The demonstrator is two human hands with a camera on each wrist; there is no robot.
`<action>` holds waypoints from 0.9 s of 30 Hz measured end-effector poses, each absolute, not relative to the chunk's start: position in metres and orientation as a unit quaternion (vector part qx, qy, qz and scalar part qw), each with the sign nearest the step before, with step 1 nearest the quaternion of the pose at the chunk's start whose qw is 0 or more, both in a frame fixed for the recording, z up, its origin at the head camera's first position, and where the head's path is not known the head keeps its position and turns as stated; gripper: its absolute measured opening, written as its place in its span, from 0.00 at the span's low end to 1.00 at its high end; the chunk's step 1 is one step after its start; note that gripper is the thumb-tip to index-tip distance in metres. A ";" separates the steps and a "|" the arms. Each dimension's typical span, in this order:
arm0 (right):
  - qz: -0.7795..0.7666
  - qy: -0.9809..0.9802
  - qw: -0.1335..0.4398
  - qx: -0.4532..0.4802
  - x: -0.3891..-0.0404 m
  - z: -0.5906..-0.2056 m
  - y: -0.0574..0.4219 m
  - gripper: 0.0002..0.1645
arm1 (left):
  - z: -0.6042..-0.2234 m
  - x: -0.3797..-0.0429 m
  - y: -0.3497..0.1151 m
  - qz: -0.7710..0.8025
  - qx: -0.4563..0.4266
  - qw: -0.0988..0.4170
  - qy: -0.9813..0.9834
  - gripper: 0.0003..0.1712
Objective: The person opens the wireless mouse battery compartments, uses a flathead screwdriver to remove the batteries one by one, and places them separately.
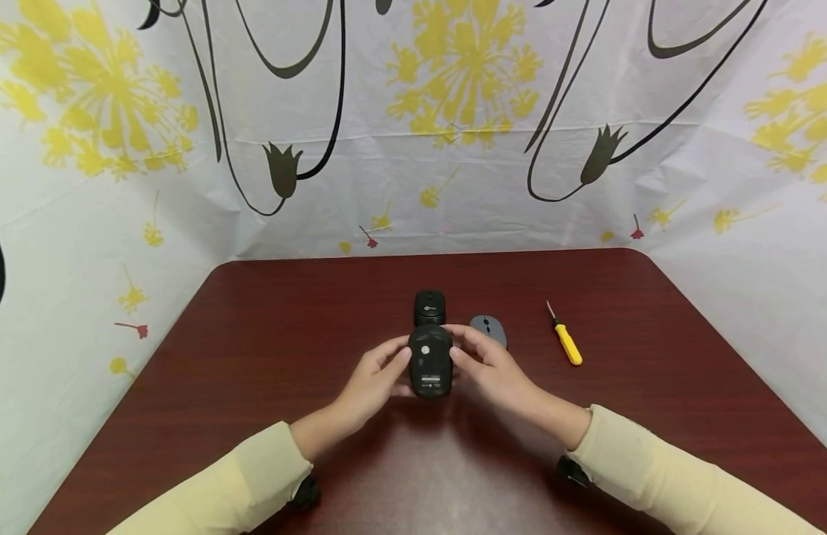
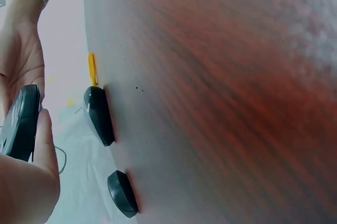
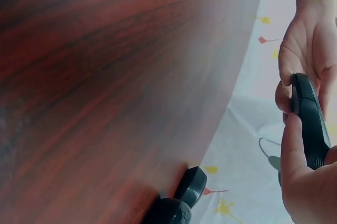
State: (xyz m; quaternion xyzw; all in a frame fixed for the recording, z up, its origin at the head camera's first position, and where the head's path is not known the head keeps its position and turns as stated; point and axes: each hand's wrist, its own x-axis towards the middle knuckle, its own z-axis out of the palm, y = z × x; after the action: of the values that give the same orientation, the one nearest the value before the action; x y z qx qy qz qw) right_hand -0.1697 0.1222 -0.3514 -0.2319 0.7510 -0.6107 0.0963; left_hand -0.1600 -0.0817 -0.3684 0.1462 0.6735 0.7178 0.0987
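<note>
Both hands hold a black computer mouse (image 1: 429, 364) in front of the body, its underside with a white dot and a printed label turned towards the head camera. My left hand (image 1: 373, 375) grips its left side, thumb on the edge. On the opposite side my right hand (image 1: 496, 371) pinches it between thumb and fingers. In the right wrist view the held mouse (image 3: 309, 116) is seen edge-on, raised off the table. Just beyond it lies a second black mouse (image 1: 429, 306), partly overlapped by the held one. Right of that is a grey mouse (image 1: 490, 327), partly hidden by the right hand.
A screwdriver (image 1: 567, 343) with a yellow handle lies to the right on the dark red-brown table (image 1: 306, 312). Behind the table hangs a white cloth (image 1: 360, 186) printed with flowers, which also runs along both sides.
</note>
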 end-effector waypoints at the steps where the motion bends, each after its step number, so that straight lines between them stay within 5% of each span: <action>1: -0.616 0.747 0.106 -0.226 -0.170 -0.352 0.122 0.22 | -0.372 -0.162 -0.082 0.720 0.144 0.104 0.671 0.23; 13: -0.664 0.707 0.167 -0.177 -0.176 -0.362 0.121 0.23 | -0.374 -0.163 -0.085 0.725 0.147 0.146 0.657 0.24; 27: -0.657 0.716 0.172 -0.162 -0.175 -0.364 0.120 0.23 | -0.365 -0.158 -0.082 0.722 0.113 0.145 0.667 0.23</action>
State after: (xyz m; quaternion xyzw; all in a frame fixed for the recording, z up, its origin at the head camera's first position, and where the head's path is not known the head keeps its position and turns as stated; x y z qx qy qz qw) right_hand -0.1752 0.1197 -0.3639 -0.1618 0.7163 -0.6567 0.1717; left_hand -0.1576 -0.0822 -0.3651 0.1135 0.6668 0.7222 0.1448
